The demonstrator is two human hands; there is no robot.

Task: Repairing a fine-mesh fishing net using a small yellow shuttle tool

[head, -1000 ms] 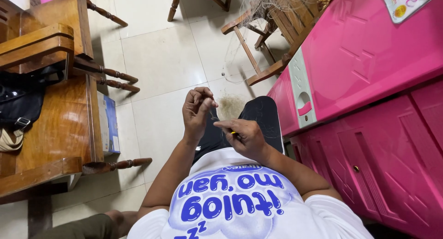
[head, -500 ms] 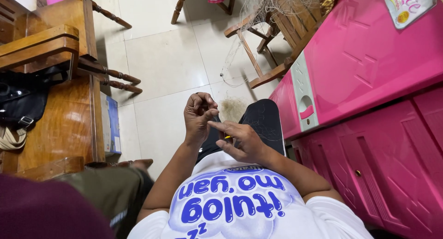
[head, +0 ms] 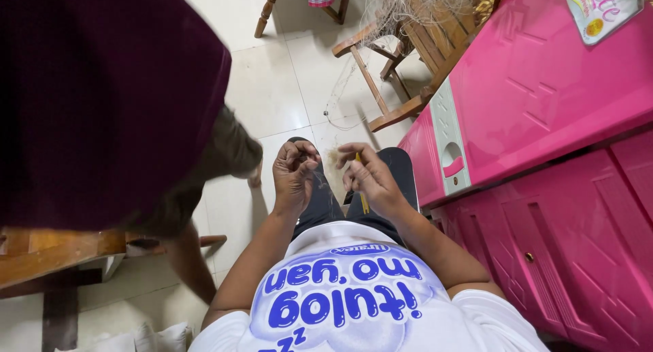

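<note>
At frame centre, the left hand (head: 294, 172) is curling its fingers, pinching thin pale netting thread (head: 325, 189). The right hand (head: 367, 178) is gripping a yellow needle-like tool (head: 362, 197). Beyond, tangled netting (head: 415, 5) is draping over a wooden chair (head: 401, 66) at the upper centre.

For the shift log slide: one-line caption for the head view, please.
Seated person's left hand and right hand, holding a thin yellow tool, work fine netting over the lap beside pink cabinet.
</note>
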